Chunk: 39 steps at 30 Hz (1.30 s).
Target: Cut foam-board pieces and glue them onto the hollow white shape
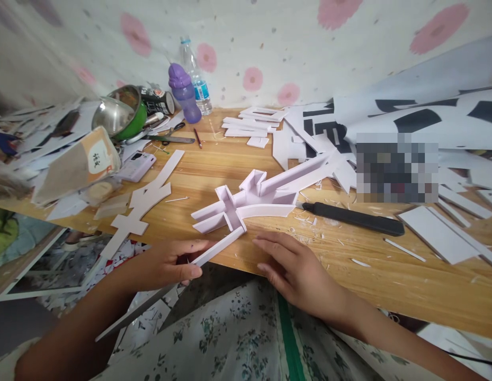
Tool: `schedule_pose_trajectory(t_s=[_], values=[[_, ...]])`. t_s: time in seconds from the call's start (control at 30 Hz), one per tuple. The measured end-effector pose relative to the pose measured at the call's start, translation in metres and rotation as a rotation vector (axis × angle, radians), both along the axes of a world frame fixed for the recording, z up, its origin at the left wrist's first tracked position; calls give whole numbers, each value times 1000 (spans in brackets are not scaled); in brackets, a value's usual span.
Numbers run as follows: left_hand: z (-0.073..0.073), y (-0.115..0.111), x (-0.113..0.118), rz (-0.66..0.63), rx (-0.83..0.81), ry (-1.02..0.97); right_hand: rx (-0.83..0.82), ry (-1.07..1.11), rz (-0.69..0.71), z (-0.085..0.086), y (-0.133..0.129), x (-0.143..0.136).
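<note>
My left hand [172, 263] pinches a long white strip [216, 248] between thumb and fingers at the table's front edge. One end of the strip meets a white walled foam piece [249, 198] standing on the wooden table [214, 159]; the other end slants down to the lower left. My right hand [295, 267] rests near the table edge, fingers apart, with nothing in it, just below the foam piece. A black-handled cutting tool [352, 218] lies right of the foam piece. A flat white cut-out shape [144, 206] lies to the left.
Behind stand a purple bottle [185, 95], a clear water bottle [200, 84] and a green bowl [136, 119]. A purple phone [137, 166] and scissors [170, 138] lie at the left. White offcuts [253, 127] lie at the back, more boards [440, 233] at the right.
</note>
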<state>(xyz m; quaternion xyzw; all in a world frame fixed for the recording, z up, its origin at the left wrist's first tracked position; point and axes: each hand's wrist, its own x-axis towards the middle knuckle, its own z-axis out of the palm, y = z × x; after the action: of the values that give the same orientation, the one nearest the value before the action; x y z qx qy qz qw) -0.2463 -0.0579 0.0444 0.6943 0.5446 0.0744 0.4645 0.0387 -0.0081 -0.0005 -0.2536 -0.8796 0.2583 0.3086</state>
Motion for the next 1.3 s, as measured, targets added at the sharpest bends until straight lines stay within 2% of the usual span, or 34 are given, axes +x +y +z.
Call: schedule_pose_trajectory(t_s=[0.2, 0.4, 0.9, 1.07, 1.3], values=[[2, 0, 1, 93, -165, -78, -124, -52, 20, 5, 2, -9], [6, 3, 4, 83, -244, -78, -162, -89, 40, 7, 4, -15], [7, 7, 0, 15, -268, -125, -143, -88, 62, 6, 4, -15], [7, 1, -3, 12, -244, -141, -155, -75, 67, 4, 5, -14], [12, -14, -4, 72, -277, -280, -192, 9, 22, 3, 3, -10]])
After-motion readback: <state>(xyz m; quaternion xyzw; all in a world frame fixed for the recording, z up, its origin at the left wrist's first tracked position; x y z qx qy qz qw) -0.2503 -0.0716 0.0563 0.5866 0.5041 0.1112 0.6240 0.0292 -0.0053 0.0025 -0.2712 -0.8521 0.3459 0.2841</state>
